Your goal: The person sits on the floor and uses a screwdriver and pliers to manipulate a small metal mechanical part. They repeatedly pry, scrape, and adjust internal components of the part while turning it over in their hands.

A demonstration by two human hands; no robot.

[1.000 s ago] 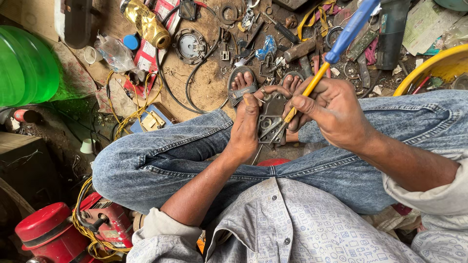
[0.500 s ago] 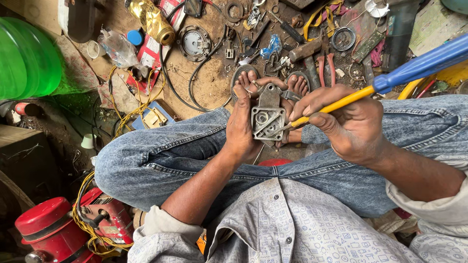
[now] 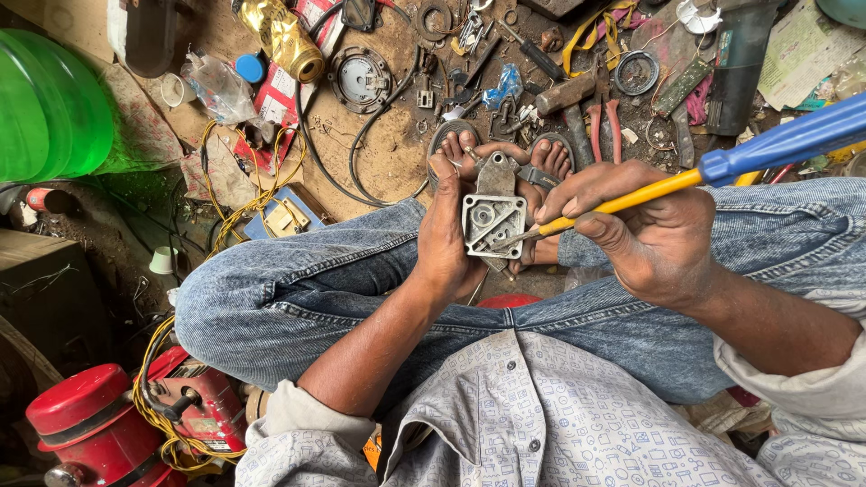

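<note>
Left hand (image 3: 448,236) fingers clamp the grey metal housing (image 3: 492,219), right hand (image 3: 642,236) fingers grip the screwdriver (image 3: 695,171), tip on its face; next needs steady seating.

Bright even daylight, soft shadows, sharp centre, wide-angle stretch at edges

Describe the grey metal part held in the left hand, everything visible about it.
The grey metal part is a squarish cast housing that looks like dull aluminium, with round recesses and small holes in its face and a narrower tab rising from the top. It is grimy and held roughly upright, face toward the camera, above the crossed legs and in front of the sandalled feet. The left hand grips its left edge. The tip of the screwdriver, held in the right hand, touches its lower right face.
</note>
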